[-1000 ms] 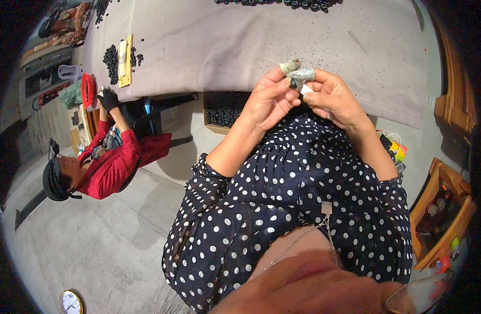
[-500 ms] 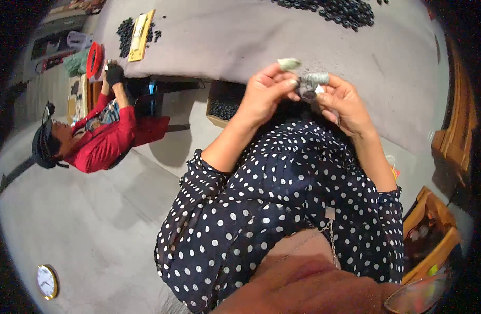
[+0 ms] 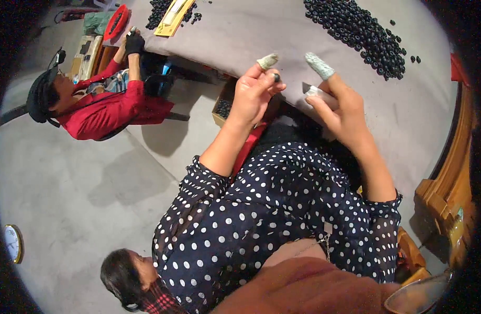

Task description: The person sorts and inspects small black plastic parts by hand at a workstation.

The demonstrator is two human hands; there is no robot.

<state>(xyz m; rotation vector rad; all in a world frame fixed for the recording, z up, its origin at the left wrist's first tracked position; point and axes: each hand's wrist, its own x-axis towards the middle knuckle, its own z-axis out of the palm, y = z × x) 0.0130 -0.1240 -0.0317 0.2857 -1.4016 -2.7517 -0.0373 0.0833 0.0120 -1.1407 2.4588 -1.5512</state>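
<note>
My left hand [image 3: 251, 99] pinches a small round black part [image 3: 276, 77] between thumb and fingers, over the table's near edge. A pale wrap [image 3: 267, 61] covers its raised index fingertip. To the right, my right hand [image 3: 347, 110] grips a small knife [image 3: 306, 88] with a short dark blade and a white handle, its thumb pressed along the handle. The right index finger, in a light grey wrap [image 3: 320, 66], points up and away from the knife. The blade is apart from the black part.
Many small black rings [image 3: 350, 34] lie piled on the grey cloth-covered table [image 3: 240, 31]. A box [image 3: 219, 118] of black parts stands below its edge. On the left a co-worker in red [image 3: 107, 112] sits near a red basin [image 3: 116, 22]; another person's head [image 3: 120, 277] shows lower left.
My hands have moved apart, and the blade and the black part now show clearly. The view has shifted, bringing in more of the ring pile and a second person at lower left.
</note>
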